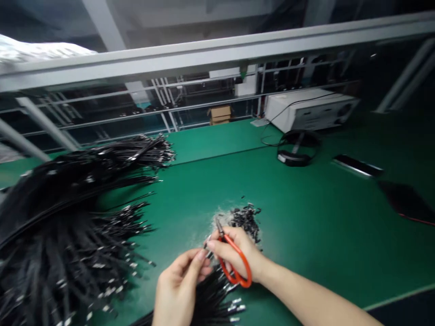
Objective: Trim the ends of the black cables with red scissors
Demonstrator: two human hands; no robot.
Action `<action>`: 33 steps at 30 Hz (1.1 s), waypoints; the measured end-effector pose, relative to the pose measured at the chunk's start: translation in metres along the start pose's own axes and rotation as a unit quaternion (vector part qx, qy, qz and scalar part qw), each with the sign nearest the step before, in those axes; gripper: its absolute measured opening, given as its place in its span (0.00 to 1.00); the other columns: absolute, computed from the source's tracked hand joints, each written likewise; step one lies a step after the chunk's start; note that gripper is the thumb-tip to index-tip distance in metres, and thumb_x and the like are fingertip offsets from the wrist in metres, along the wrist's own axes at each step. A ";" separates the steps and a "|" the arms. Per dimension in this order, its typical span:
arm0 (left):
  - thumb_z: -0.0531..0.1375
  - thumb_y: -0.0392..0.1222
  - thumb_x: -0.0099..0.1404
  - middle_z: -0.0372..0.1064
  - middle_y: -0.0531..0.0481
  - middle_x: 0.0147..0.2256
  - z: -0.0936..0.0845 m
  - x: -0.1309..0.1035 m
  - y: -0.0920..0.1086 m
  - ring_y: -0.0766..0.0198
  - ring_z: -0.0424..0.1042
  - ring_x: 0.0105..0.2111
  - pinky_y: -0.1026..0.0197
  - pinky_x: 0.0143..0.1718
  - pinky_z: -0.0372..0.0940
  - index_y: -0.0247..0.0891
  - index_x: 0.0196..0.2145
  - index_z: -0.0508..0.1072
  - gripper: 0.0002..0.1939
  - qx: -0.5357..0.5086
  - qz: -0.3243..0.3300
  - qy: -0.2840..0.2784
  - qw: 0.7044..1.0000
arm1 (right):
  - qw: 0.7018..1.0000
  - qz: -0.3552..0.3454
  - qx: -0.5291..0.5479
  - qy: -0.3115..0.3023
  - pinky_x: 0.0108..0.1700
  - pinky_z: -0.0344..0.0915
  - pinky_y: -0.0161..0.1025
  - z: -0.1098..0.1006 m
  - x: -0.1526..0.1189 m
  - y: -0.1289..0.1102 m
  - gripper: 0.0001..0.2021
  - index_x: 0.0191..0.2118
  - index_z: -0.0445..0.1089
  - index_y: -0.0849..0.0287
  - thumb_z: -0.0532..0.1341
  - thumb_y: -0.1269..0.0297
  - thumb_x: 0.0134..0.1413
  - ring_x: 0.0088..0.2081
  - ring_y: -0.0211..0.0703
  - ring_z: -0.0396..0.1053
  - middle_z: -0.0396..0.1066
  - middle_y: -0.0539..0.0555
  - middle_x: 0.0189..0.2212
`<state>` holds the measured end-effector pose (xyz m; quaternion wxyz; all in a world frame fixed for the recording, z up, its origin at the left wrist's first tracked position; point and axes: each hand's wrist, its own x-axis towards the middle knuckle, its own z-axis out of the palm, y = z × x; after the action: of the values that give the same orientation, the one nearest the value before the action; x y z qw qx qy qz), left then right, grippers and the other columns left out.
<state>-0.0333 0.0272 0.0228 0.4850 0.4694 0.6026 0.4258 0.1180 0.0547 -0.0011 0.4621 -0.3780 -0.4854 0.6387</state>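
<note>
My right hand (238, 253) holds a pair of scissors with red-orange handles (245, 267), the metal blades pointing up and away. Its thumb and forefinger also pinch near the tip of a thin black cable. Close beside it, my left hand (181, 278) is closed with thumb and fingers on that cable end (206, 245); its details are too small to make out. Under both hands lies a bundle of black cables (217, 301) with whitish ends. Just beyond the right hand is a heap of small black offcuts (246, 219) amid pale, fluffy scraps.
Large bundles of black cables (68, 213) cover the left of the green table (306, 213). A black ring-shaped object (299, 147), a phone-like slab (356, 166) and a white box-shaped device (309, 111) stand at the right. A grey rail (217, 54) crosses above the far edge.
</note>
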 end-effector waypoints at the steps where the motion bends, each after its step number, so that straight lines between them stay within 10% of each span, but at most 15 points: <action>1: 0.68 0.52 0.51 0.77 0.48 0.26 -0.001 0.002 -0.001 0.63 0.75 0.26 0.67 0.30 0.70 0.33 0.33 0.78 0.18 -0.005 -0.002 0.002 1.000 | 1.000 0.002 0.009 -0.002 0.15 0.53 0.27 0.000 0.002 0.000 0.18 0.33 0.69 0.60 0.63 0.47 0.50 0.14 0.28 0.56 0.64 0.44 0.19; 33: 0.68 0.50 0.51 0.77 0.47 0.32 -0.003 0.001 -0.011 0.59 0.77 0.33 0.65 0.38 0.71 0.37 0.34 0.76 0.16 0.063 0.106 0.032 0.992 | 0.996 -0.059 -0.042 -0.043 0.19 0.56 0.27 -0.006 -0.001 -0.008 0.11 0.36 0.70 0.60 0.63 0.57 0.54 0.17 0.28 0.58 0.67 0.46 0.23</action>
<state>-0.0386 0.0261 0.0121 0.3873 0.5466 0.5901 0.4507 0.1257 0.0560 0.0058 0.4611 -0.3399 -0.5531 0.6049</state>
